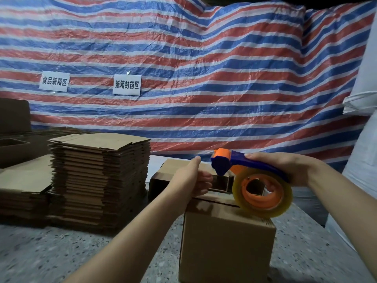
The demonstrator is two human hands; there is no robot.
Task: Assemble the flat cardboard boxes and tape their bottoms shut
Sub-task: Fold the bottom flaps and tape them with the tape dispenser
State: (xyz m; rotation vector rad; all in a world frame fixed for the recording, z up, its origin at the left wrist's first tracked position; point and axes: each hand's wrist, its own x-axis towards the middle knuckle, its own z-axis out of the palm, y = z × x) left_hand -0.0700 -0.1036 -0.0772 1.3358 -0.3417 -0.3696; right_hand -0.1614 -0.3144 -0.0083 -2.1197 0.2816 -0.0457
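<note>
While my left hand (193, 178) grips the box (226, 240) at its far edge, my right hand (285, 168) holds the tape gun (251, 176) on top.

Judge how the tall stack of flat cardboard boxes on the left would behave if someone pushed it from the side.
The stack of flat boxes would probably shear rather than slide as one block: its layers lie loose, with edges already uneven. It looks heavy for its footprint, given the many sheets. Single sheets seem fairly stiff, since the top one lies flat without sagging.
</note>
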